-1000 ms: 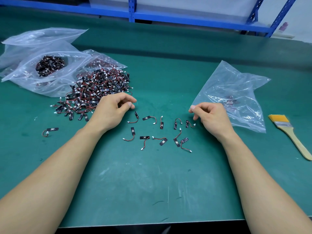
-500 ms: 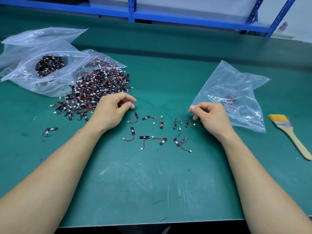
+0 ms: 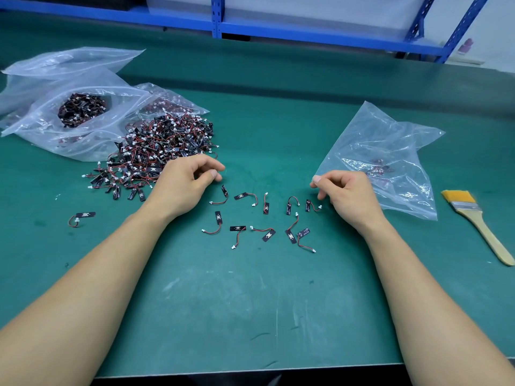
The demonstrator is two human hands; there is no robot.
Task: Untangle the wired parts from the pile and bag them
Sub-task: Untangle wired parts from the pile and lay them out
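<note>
Item: wired parts, sorted and unsorted, on a green mat [image 3: 250, 302].

Left hand [image 3: 186, 185]: lay on the mat, fingers loosely curled, thumb close to the forefinger, nothing seen between them.

Right hand [image 3: 348, 196]: lay on the mat, fingers loosely curled, thumb tip near the forefinger, nothing seen held.

Parts [image 3: 266, 204]: ten pieces lay singly between the two hands, in two rough rows of five, the nearer row toward the wrists. Each was a small black oblong board with a pale mark on its face, a short red-and-black lead bent in a curve, and a white plug at the lead's end. The leftmost piece of the far row lay just beside the left thumb. The rightmost lay just beside the right fingers.

Pile [image 3: 167, 146]: a dense tangle of the same boards, red leads and white plugs, just beyond the left hand and touching its knuckle side.

Stray part [image 3: 83, 217]: one piece, apart, outside the left forearm.

Bag [image 3: 390, 162]: clear, crumpled, just beyond the right hand, a few pieces dimly seen inside.

Left bags [image 3: 78, 112]: clear, beyond the pile, one holding a dark heap of pieces.

Brush [image 3: 479, 224]: yellow bristles, wooden handle, outside the right hand, well apart.

Rack [image 3: 278, 26]: blue, far beyond both hands.
</note>
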